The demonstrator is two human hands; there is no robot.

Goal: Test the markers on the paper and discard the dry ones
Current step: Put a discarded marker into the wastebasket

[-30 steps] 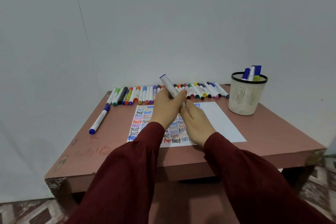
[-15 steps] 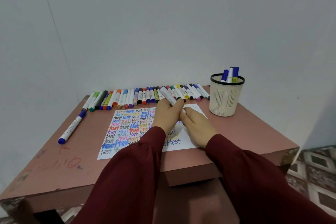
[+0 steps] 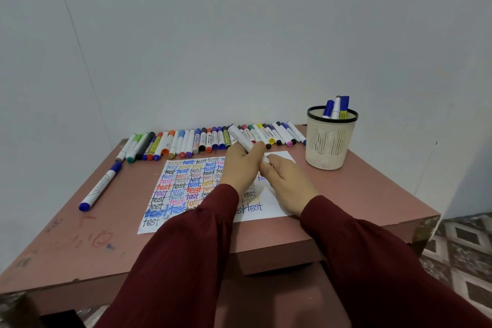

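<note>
Two hands over a test sheet, seen from the near edge of the table (image 3: 80,237).

The left hand (image 3: 241,165) grips a white marker (image 3: 241,138) round its barrel. The marker slants, its far end raised toward the left and lying just in front of the row of markers (image 3: 186,142). The right hand (image 3: 288,185) pinches the marker's near end with curled fingertips; the part it pinches, probably a cap, is hidden between the two hands.

Both hands are above the far right part of the paper (image 3: 278,209), which lies flat at the middle of the table. The sheet is covered with the word "test" in many colours, and only its right margin is bare.

The row runs left to right along the far edge, capped and closely packed. A lone blue marker (image 3: 101,186) lies apart at the left, at an angle. At the far right stands a mesh cup (image 3: 328,149) holding upright markers (image 3: 336,108) (three can be counted). Dark red sleeves (image 3: 186,253) cover both forearms.
</note>
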